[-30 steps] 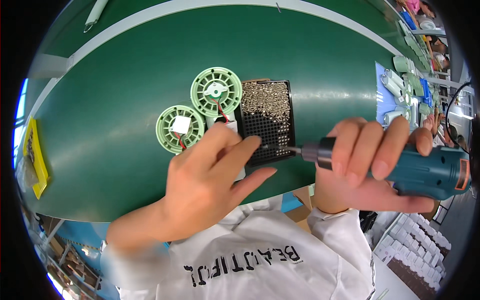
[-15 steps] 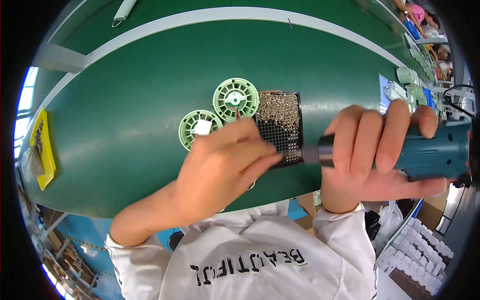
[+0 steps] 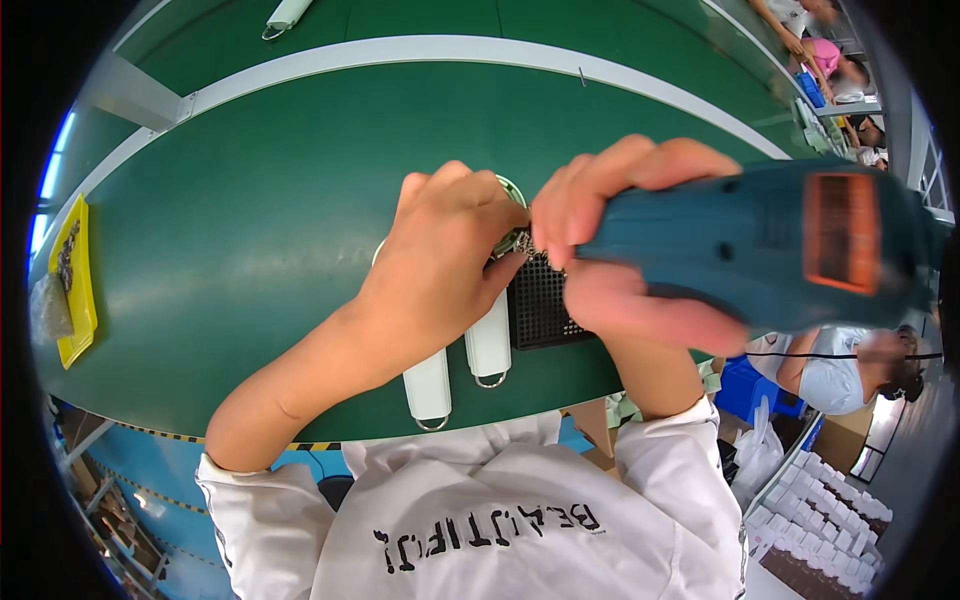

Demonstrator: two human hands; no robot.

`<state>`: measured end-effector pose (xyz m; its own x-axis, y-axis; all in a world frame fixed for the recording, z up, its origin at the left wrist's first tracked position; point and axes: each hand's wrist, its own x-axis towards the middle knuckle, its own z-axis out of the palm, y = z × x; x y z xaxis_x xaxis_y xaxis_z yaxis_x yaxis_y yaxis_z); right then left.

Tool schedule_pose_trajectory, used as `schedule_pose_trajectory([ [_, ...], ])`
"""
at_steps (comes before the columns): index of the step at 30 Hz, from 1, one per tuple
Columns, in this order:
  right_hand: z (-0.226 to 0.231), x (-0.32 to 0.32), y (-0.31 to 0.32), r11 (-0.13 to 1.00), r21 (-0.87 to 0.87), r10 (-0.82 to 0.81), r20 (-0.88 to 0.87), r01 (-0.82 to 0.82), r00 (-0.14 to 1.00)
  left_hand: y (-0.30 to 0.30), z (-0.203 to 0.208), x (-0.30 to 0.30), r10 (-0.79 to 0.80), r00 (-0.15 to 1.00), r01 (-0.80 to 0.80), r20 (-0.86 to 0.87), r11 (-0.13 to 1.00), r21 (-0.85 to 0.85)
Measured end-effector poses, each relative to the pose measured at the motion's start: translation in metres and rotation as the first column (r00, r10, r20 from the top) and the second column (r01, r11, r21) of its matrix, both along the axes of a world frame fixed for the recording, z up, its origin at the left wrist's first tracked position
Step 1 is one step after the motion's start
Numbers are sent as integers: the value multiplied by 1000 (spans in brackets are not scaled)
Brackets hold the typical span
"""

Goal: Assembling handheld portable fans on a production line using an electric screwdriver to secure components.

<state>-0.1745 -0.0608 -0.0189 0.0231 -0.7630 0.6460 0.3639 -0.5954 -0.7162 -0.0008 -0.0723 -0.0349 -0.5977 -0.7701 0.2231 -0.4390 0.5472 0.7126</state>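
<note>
1. My left hand [image 3: 440, 235] arches over the work at the middle of the green bench [image 3: 250, 230], palm down. Index finger and thumb come close together at the right; I cannot tell whether anything is pinched between them.

2. My right hand [image 3: 585, 205] is wrapped firmly around a teal power driver [image 3: 740, 245]. Its body points off to the right and its nose is turned left, toward my left fingertips. The bit is hidden behind my fingers.

3. The far pale green round housing [image 3: 512, 188] shows only as a curve of rim beyond my left hand; a second housing [image 3: 378, 250] peeks out at its left as a sliver.

4. Two white bodies with wire loops, the left one [image 3: 428, 385] and the right one [image 3: 488, 345], reach toward my near side from under that hand.

5. The black hole-grid tray [image 3: 545, 315] lies just right of them, loose screws [image 3: 527, 243] showing at its far end.

6. I judge the step to be bringing a screw and the driver tip together over the far housing. The next move would call for lining up the bit and a steady left hand.
</note>
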Motion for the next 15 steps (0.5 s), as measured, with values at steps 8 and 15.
schedule_pose_trajectory([
  [8,-20,19,-15,999,25,-36,-2,36,999,-2,-2,13,104,995,-101,6,977,-188],
  [15,-23,12,-11,1000,-15,2,23,-2,1000,-2,-3,10,104,994,-99,42,990,-101],
])
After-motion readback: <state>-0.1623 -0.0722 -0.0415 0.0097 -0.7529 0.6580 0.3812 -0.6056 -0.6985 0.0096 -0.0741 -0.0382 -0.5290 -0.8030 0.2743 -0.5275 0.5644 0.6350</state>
